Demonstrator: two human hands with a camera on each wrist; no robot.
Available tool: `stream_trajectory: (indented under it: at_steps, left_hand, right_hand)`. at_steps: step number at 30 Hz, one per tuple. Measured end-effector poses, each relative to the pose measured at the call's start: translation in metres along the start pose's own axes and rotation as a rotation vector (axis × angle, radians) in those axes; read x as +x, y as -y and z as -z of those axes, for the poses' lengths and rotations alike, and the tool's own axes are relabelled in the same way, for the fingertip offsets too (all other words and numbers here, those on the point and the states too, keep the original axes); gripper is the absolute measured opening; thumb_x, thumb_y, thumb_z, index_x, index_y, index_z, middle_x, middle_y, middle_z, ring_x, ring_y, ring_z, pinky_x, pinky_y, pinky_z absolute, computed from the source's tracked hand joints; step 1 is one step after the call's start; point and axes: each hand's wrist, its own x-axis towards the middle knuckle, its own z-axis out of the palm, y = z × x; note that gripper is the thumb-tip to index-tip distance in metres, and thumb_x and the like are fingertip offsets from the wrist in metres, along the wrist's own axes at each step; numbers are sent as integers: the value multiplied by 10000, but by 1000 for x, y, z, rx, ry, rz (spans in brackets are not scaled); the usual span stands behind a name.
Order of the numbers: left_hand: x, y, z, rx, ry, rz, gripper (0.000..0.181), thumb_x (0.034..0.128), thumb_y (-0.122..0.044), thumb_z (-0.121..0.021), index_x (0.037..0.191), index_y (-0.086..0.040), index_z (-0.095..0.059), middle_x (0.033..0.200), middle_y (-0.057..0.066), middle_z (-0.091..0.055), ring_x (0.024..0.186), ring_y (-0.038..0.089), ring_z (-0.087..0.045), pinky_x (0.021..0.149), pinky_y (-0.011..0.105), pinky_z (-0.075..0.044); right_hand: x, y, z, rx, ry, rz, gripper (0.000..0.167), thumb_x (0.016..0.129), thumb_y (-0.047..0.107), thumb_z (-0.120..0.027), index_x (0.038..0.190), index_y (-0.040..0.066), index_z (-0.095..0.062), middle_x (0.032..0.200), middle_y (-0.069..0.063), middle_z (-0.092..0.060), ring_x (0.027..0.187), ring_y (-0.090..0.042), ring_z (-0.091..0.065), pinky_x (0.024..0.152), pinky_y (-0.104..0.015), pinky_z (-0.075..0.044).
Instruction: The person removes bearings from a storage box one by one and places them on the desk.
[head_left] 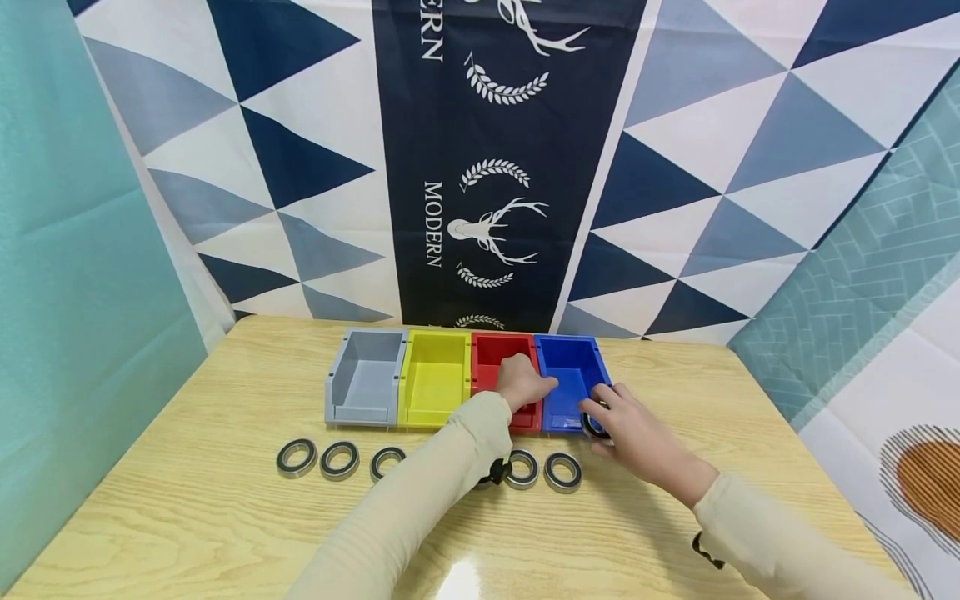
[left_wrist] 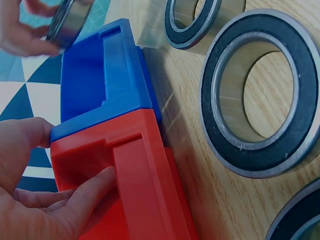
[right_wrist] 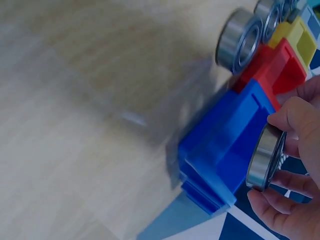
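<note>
My right hand (head_left: 626, 429) grips a ring-shaped ball bearing (right_wrist: 264, 159) by its rim, over the front right of the blue bin (head_left: 567, 385). In the right wrist view, the thumb and fingertips are on opposite sides of the bearing. My left hand (head_left: 521, 383) is in the red bin (left_wrist: 145, 185), its fingers reaching below the rim. Its thumb (left_wrist: 37, 131) stretches across to the wall beside the blue bin. No object shows between its thumb and fingers, and part of the red bin's floor is hidden behind the hand.
A yellow bin (head_left: 437, 375) and a grey bin (head_left: 367, 387) stand left of the red one, all in a row. Several bearings lie in a line before them, including one at the left end (head_left: 297, 457) and one at the right (head_left: 562, 472). My left sleeve covers part of the line.
</note>
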Motion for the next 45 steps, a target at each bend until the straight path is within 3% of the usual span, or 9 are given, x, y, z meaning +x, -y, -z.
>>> stream_trajectory:
  at_steps: [5,11,18,25,30,33,37,40,45]
  left_hand:
    - [-1,0,-3,-4,7,-15,299,834,-296,-683,669,-81,-556,559,43,-530,542,166,-534,467,220,-394]
    - [0,1,-1,-2,17,-18,274,826,-299,-693,726,-61,-600,636,58,-618,568,151,-543,496,214,-421]
    - [3,0,7,-2,97,-19,288,852,-297,-673,704,-87,-543,586,27,-527,568,158,-560,489,217,-417]
    - [-7,-11,35,77,253,46,460,907,-474,-589,1039,-34,-612,714,40,-515,913,255,-663,741,308,-528]
    - [-23,-15,59,168,270,-34,490,915,-507,-562,1059,-45,-640,713,46,-512,814,217,-608,633,263,-428]
    - [-38,-11,75,224,260,-102,548,914,-505,-566,1189,-34,-621,973,81,-665,938,218,-633,746,270,-515]
    - [-62,3,97,272,226,-178,668,887,-552,-575,1368,-92,-521,1377,86,-571,1246,259,-555,1008,407,-493]
    - [-77,17,113,299,157,-243,701,864,-582,-580,1394,-131,-500,1397,67,-559,1271,262,-540,1017,448,-483]
    - [-101,56,133,369,-38,-393,595,918,-456,-546,1381,-84,-508,1408,97,-548,1305,292,-518,1081,468,-424]
  right_hand:
    - [-18,10,-3,24,-4,1,461,622,176,-887,1005,106,-639,951,-34,-552,852,-173,-484,719,-342,-498]
    - [-32,18,-10,92,32,-25,396,642,141,-842,988,105,-651,916,12,-537,825,-119,-457,675,-281,-479]
    - [-40,17,-20,165,52,-70,353,643,143,-790,967,107,-655,931,22,-570,824,-99,-463,688,-272,-471]
    - [-41,15,-26,186,41,-58,328,640,139,-774,942,117,-647,904,22,-563,800,-96,-454,653,-245,-443]
    - [-45,17,-28,217,47,-65,313,645,132,-773,930,124,-644,892,15,-560,789,-100,-457,635,-235,-435]
    - [-44,15,-29,238,63,-53,302,651,135,-768,926,129,-645,890,13,-562,796,-107,-468,636,-240,-438]
    - [-44,12,-28,259,70,-46,298,660,134,-766,933,134,-645,895,12,-562,812,-113,-483,647,-255,-451]
    - [-43,10,-29,273,50,-53,288,673,125,-770,933,138,-647,887,17,-554,806,-96,-487,650,-248,-461]
    - [-46,10,-32,291,26,-72,266,698,136,-780,939,148,-668,865,31,-529,759,-33,-449,626,-202,-449]
